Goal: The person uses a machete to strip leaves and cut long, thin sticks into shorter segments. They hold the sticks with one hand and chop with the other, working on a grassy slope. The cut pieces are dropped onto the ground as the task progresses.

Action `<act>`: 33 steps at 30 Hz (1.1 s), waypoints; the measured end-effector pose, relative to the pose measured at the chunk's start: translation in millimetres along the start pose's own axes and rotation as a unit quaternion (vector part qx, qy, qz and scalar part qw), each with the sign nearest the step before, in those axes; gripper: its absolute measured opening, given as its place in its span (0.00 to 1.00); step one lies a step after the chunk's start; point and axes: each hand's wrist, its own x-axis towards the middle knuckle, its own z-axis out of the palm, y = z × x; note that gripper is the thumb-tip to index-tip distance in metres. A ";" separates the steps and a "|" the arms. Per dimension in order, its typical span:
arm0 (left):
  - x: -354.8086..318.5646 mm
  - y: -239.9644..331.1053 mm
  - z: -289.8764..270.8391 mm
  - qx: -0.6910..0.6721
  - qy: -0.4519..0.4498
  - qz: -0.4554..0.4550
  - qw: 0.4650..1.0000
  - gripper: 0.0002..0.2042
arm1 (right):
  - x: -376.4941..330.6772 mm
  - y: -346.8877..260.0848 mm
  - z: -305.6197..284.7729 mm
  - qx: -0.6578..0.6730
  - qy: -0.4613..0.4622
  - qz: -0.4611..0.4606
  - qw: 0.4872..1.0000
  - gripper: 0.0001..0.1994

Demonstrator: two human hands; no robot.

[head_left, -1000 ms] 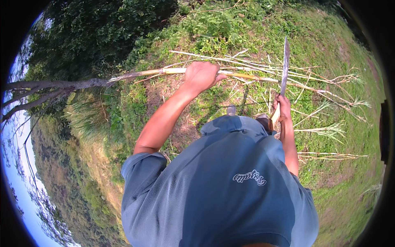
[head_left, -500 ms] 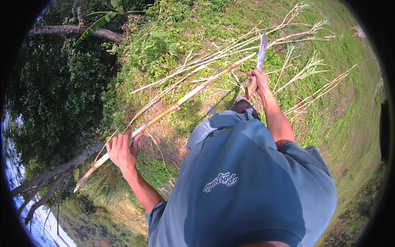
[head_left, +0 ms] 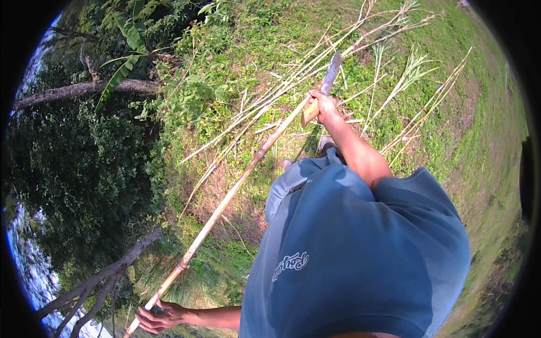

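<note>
A long pale cane stalk [head_left: 225,203] with darker joints runs slantwise from the lower left toward the upper middle. Near its lower end, my left hand [head_left: 158,316] is closed round it. My right hand [head_left: 325,106] grips a machete by its wooden handle [head_left: 310,112]. The wide grey blade [head_left: 331,73] points up and away, crossing in front of the stalk's far part. My right fingers are right beside the stalk; whether they touch it I cannot tell.
Several thin cut stalks [head_left: 242,119] lie on the grass beyond, with leafy tops [head_left: 414,70] to the right. On the left are dense bushes [head_left: 73,169], a fallen trunk [head_left: 84,93] and bare branches [head_left: 107,276]. My shoe [head_left: 326,142] stands just below the machete.
My left hand has moved down and left, and the stalk now slants more steeply. The machete in my right hand has come left, close against the stalk.
</note>
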 end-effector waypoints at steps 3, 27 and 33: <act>-69.7 44.1 41.3 -0.100 -0.003 -0.384 0.918 0.30 | -35.5 -2.9 36.1 -0.050 -0.007 -0.017 0.999 0.09; 113.3 213.2 129.3 -0.925 0.083 -0.337 0.153 0.30 | -118.5 -137.9 11.5 -0.543 -0.059 -0.175 0.819 0.26; -5.7 397.4 105.6 -0.800 -0.083 -0.590 -0.062 0.37 | -134.1 -156.3 -57.7 -0.633 -0.028 -0.236 0.737 0.26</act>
